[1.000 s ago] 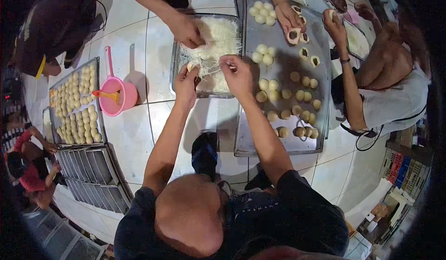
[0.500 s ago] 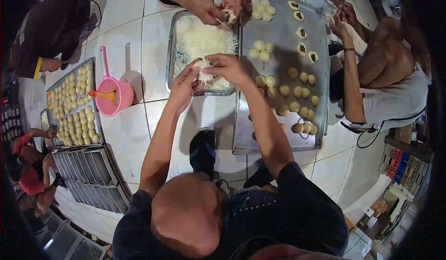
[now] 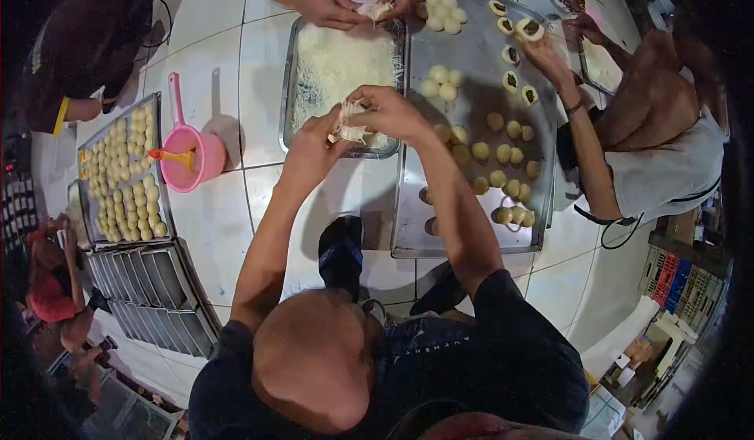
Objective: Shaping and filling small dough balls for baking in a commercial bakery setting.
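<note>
A dough piece with grated cheese (image 3: 351, 128) is pinched between both my hands, low over the near edge of the cheese tray (image 3: 288, 86). My left hand (image 3: 312, 148) has its thumb and fingers closed on the dough's left side. On the other side, my right hand (image 3: 386, 115) bends its fingers over the top, partly hiding the dough. Strands poke out around it. A layer of pale grated cheese (image 3: 342, 63) covers the tray. Beyond it, a co-worker's hands (image 3: 345, 6) hold another cheese-covered dough piece (image 3: 375, 11).
A large metal tray (image 3: 471, 43) on my right holds smooth dough balls (image 3: 503, 153) and dark-filled dough discs (image 3: 510, 82). At right, another person's hand (image 3: 550, 56) holds a filled disc (image 3: 530, 30). A pink dipper (image 3: 206, 161), a dough-ball tray (image 3: 159, 137) and metal tins (image 3: 157, 291) stand left.
My fingers have folded further around the cheesy dough, and my left hand has turned slightly. The person at right has brought a filled disc over the large tray. The far co-worker's hands have shifted left.
</note>
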A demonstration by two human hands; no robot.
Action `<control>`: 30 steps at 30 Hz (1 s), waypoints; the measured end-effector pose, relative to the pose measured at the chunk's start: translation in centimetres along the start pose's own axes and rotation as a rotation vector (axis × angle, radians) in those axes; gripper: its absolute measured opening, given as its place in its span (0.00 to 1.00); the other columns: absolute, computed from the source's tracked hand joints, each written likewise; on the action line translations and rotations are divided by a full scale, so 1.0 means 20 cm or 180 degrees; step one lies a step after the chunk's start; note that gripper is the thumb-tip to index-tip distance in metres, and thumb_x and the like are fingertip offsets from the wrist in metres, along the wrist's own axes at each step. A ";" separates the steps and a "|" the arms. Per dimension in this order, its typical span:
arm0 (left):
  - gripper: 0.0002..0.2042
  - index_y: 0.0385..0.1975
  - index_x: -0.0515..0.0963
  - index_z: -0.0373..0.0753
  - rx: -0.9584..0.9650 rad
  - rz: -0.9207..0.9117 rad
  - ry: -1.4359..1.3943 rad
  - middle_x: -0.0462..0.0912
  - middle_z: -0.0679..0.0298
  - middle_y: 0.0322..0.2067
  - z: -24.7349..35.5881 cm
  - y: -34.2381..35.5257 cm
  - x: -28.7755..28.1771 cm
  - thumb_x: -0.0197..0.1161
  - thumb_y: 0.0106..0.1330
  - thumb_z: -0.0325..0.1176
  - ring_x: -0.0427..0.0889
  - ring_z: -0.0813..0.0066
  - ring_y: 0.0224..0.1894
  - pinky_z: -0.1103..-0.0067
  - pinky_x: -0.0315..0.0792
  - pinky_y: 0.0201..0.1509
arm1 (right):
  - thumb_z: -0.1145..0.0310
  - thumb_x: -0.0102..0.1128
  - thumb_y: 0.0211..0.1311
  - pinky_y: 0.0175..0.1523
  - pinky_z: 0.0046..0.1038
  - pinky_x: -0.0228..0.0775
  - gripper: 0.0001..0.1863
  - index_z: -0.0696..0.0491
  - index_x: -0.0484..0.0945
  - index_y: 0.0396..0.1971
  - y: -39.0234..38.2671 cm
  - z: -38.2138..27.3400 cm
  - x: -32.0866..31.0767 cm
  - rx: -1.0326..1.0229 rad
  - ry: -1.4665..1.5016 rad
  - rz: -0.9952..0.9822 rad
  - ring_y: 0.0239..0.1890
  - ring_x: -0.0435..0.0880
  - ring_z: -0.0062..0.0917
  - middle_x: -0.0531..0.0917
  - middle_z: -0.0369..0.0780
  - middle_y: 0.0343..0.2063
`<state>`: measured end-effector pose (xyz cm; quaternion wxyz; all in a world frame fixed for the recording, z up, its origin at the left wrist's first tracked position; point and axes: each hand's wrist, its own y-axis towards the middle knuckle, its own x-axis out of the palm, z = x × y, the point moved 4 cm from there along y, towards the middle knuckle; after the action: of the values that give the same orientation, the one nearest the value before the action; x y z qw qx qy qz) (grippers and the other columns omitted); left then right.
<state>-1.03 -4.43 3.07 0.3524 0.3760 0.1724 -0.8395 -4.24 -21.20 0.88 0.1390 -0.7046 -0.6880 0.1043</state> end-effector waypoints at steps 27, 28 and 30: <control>0.18 0.55 0.74 0.33 -0.0678 0.0739 -0.2904 0.73 0.68 0.36 0.13 0.01 -0.11 0.58 0.65 0.24 0.70 0.81 0.33 0.87 0.66 0.41 | 0.79 0.68 0.52 0.34 0.16 0.71 0.10 0.60 0.84 0.36 -0.40 -0.28 0.16 -0.1308 -0.0817 0.1366 0.29 0.78 0.20 0.84 0.38 0.36; 0.17 0.55 0.74 0.33 -0.0643 0.0413 -0.2802 0.73 0.67 0.37 0.10 0.01 -0.12 0.57 0.66 0.23 0.70 0.80 0.34 0.87 0.66 0.42 | 0.80 0.68 0.52 0.35 0.15 0.71 0.11 0.60 0.84 0.37 -0.42 -0.28 0.15 -0.1294 -0.0805 0.1312 0.29 0.78 0.20 0.84 0.37 0.37; 0.17 0.56 0.74 0.33 -0.0612 0.0080 -0.2694 0.73 0.67 0.38 0.10 0.01 -0.12 0.55 0.67 0.23 0.70 0.80 0.34 0.86 0.66 0.43 | 0.80 0.67 0.52 0.35 0.15 0.71 0.11 0.60 0.83 0.38 -0.43 -0.27 0.13 -0.1274 -0.0787 0.1264 0.30 0.79 0.20 0.84 0.37 0.38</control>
<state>-0.71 -4.53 6.22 0.4356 -0.0337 0.0855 -0.8954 -10.40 -18.75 9.04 -0.1104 -0.8206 -0.5554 0.0767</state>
